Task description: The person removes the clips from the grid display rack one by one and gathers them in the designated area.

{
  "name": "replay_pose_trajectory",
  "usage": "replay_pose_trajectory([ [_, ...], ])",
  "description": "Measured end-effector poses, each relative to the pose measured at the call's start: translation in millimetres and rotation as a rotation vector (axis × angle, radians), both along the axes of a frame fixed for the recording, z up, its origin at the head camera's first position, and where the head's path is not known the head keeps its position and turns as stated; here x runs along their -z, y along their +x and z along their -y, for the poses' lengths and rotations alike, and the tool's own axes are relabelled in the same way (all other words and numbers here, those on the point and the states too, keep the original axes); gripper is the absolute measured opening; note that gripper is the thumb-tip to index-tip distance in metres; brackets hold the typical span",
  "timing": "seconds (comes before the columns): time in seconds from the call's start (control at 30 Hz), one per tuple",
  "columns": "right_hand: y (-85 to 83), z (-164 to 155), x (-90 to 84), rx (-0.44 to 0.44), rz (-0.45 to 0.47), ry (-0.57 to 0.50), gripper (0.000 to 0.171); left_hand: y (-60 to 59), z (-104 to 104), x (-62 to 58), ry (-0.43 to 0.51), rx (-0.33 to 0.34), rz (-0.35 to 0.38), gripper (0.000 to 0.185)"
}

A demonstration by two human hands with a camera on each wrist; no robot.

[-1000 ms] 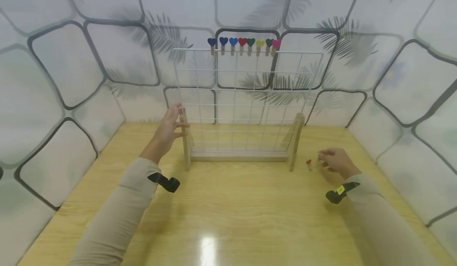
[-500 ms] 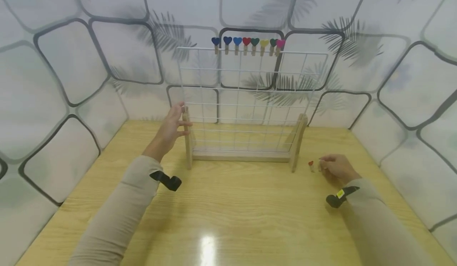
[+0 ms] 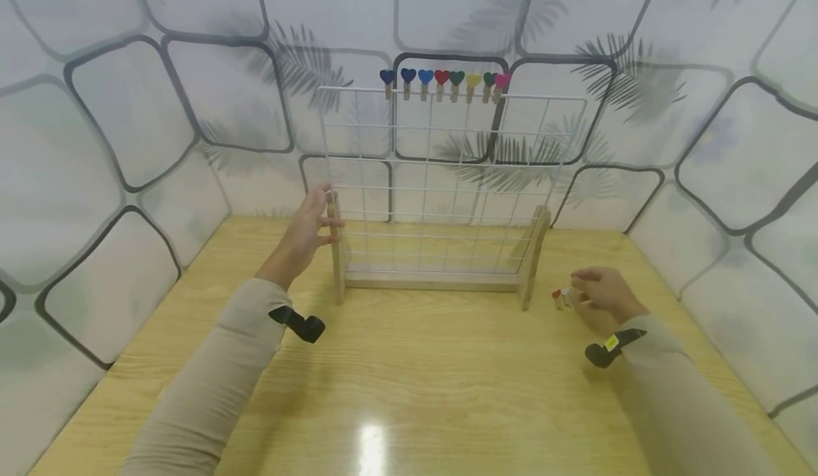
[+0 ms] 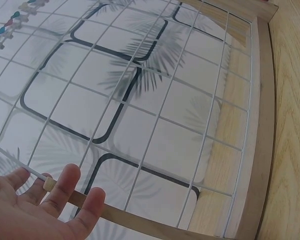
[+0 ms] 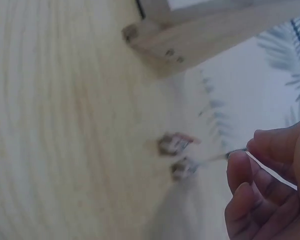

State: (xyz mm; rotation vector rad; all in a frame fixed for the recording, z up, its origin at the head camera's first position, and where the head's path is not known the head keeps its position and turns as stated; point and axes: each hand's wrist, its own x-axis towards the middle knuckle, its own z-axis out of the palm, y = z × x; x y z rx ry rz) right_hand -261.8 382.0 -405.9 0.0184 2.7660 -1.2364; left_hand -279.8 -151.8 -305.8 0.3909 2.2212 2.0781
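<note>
From the head view, eight heart-topped pegs are seen already clipped in a row along the top wire of the wire rack; two more pegs are lying on the table, just right of the rack's right wooden post, so that part is judged not yet done; the left hand is being held with straight fingers against the left post; the right hand is hovering close beside the loose pegs.

From the left wrist view, relaxed fingers are resting by the post and the wire, nothing being clasped.

From the right wrist view, which is blurred, the loose pegs are lying apart from the curled fingertips; whether anything is being pinched cannot be told.
</note>
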Motion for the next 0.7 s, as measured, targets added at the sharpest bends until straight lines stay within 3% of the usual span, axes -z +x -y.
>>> replay_pose_trajectory([
  [0.3, -6.2, 37, -52.2, -0.069, -0.117, 0.01, 0.046, 1.3, -1, -0.3, -0.011, -0.008, 0.002, 0.061],
  [0.7, -6.2, 104, -147.0, -0.149, -0.331, -0.037, 0.034, -0.1, -2, -0.1, 0.0, -0.009, 0.0, 0.062],
])
